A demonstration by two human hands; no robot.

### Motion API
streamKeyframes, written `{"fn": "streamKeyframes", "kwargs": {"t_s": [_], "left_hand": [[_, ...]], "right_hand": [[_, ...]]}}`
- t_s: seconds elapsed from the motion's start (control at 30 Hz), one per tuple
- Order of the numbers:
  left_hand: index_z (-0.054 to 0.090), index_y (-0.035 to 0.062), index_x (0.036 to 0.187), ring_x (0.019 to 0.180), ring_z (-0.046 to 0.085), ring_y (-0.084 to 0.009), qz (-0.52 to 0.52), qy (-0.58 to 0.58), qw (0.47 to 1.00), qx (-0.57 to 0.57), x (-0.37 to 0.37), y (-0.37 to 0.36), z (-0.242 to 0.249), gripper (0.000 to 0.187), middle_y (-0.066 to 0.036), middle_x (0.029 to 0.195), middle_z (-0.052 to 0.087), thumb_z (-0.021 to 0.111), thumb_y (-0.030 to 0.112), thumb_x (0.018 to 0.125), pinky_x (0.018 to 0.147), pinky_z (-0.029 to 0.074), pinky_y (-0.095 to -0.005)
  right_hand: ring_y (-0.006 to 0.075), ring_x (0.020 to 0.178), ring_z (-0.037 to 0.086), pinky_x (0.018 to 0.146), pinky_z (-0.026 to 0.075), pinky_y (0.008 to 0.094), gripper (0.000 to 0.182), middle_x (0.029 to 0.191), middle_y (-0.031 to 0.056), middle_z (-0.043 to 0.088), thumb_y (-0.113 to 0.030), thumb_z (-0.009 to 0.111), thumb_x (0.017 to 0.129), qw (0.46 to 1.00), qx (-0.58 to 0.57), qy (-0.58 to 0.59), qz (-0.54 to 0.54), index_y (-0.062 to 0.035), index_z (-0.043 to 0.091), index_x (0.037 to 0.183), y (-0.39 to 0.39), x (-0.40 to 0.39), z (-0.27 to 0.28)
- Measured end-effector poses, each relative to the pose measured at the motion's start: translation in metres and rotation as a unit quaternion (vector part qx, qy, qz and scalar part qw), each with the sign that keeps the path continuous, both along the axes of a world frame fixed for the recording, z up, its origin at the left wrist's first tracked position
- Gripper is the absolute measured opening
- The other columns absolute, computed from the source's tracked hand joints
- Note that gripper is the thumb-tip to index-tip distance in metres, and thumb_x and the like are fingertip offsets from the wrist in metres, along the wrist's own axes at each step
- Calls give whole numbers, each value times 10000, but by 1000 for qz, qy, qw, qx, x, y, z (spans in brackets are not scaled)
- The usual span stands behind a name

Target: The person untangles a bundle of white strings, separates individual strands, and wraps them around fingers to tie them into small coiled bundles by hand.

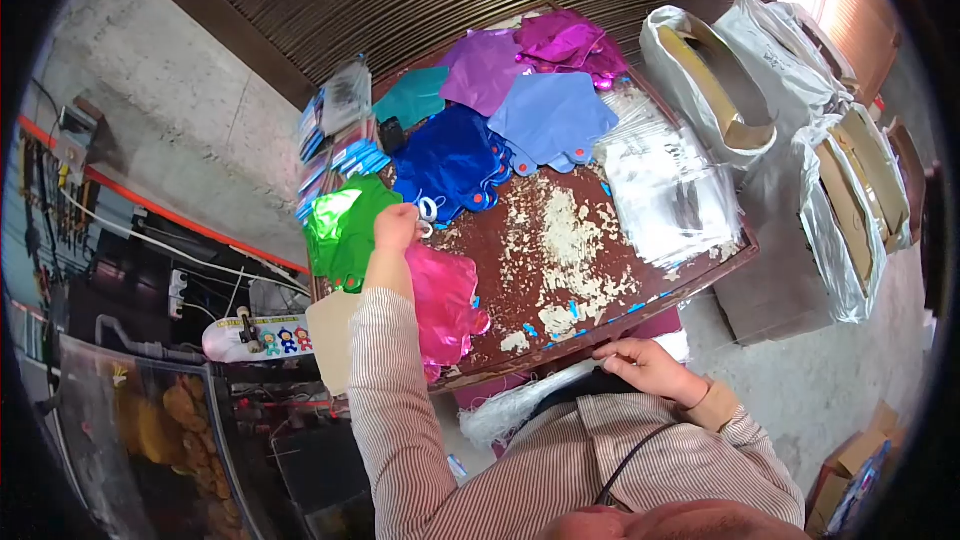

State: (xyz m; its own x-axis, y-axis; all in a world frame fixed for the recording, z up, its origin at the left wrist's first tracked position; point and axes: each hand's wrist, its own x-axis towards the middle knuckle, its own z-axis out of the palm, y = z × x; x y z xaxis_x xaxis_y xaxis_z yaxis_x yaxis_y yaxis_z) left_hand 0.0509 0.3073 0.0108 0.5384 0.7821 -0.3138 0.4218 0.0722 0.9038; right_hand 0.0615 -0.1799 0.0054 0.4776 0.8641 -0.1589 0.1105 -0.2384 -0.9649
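My left hand (397, 228) reaches over the table, its fingers closed at a pair of scissors with white ring handles (428, 208); the blades are hidden. Beneath and around it lie flat foil balloons: a green stack (345, 225), a pink stack (446, 305) and a dark blue stack (448, 162). My right hand (650, 370) rests by the table's front edge, palm down, fingers loosely bent and apart, with nothing visible in them. Close to it, a bundle of white thread (505, 413) lies across my lap.
Light blue (555, 120), purple (484, 70), magenta (570, 45) and teal (410, 97) foil stacks lie at the back of the worn table (500, 290). Clear plastic sleeves (675, 195) lie on the right. Open bags (715, 90) stand beyond; a skateboard (255, 338) is left.
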Motion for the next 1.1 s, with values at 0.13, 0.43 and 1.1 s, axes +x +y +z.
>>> {"fn": "streamKeyframes", "kwargs": {"t_s": [0.13, 0.43, 1.1], "left_hand": [[660, -15, 1073, 740, 652, -150, -68, 111, 899, 417, -12, 5, 4, 272, -72, 865, 694, 610, 170, 880, 665, 503, -243], [679, 48, 1054, 768, 603, -158, -571, 55, 814, 91, -122, -210, 65, 218, -54, 952, 677, 644, 176, 881, 690, 480, -265], [541, 4, 1256, 922, 619, -307, -469, 222, 854, -42, -215, -282, -151, 624, -177, 1050, 651, 730, 382, 796, 837, 478, -355]], "right_hand": [[180, 657, 592, 622, 473, 280, 247, 865, 82, 695, -163, 602, 900, 998, -27, -13, -50, -5, 664, 1080, -19, 3, -22], [297, 970, 633, 823, 498, 344, 453, 1137, 124, 657, -201, 665, 791, 939, -250, -236, -28, -46, 599, 1212, -58, 25, -105], [361, 910, 602, 950, 340, 614, 345, 907, 107, 668, -227, 640, 698, 817, -310, -296, 387, -87, 585, 1008, -61, 32, -118]]}}
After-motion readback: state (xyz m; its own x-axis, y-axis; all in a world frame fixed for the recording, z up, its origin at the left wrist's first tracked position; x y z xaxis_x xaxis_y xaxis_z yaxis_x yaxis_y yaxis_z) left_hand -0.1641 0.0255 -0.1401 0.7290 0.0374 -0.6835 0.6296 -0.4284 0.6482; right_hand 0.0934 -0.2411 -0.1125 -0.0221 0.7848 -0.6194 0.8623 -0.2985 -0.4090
